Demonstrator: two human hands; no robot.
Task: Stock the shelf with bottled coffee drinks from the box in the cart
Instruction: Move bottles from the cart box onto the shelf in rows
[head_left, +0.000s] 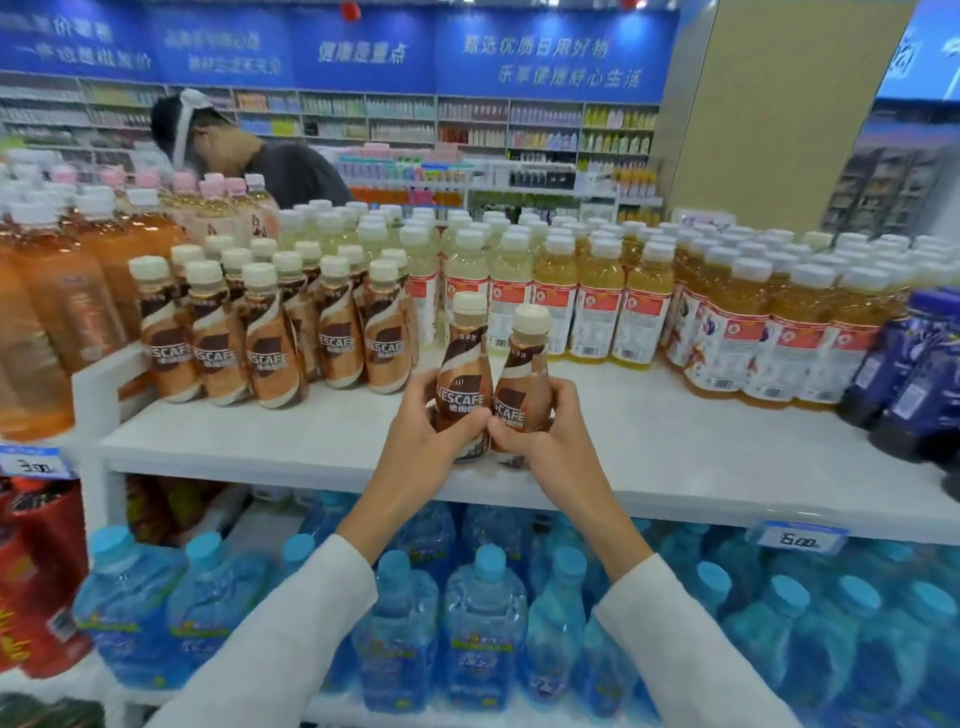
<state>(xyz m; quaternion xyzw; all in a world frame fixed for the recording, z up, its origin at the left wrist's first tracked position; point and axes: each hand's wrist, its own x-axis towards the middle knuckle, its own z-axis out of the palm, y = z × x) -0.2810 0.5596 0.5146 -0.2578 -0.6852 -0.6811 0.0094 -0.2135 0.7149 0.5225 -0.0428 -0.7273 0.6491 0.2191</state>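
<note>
**Listener:** What does the head camera show?

**Me:** It looks down over both my arms in white sleeves (291, 649). My left grip (431, 415) is curled round the lower body of one coffee bottle (465, 371). My right grip (545, 421) is curled round a second coffee bottle (524, 371). The two bottles touch side by side, the right one leaning slightly towards the left. Their bases are at the front edge of the white shelf (675, 431), and I cannot tell whether they rest on it yet.

**Listener:** Where do they belong?

**Me:** Up and to the left of my left grip stands the row of matching coffee bottles (270, 343), brown labels forward and cream caps on. Bare shelf lies between that row and my grips. Straight beyond my grips are yellow drinks (597, 306). Far to the right of my right grip are dark blue bottles (909, 364). Under the shelf, below my wrists, stand blue water bottles (483, 613). The box and cart are out of view.

**Listener:** How will they handle?

**Me:** I judge them to be small, stiff plastic, light enough for one grip each. The wrapped label looks smooth, so it may be slippery. Holding low on the widest part seems steadiest. The body narrows towards the cap, so a careless slide could topple the neighbours. I'd set each one flat, then push from the body, not the cap.
</note>
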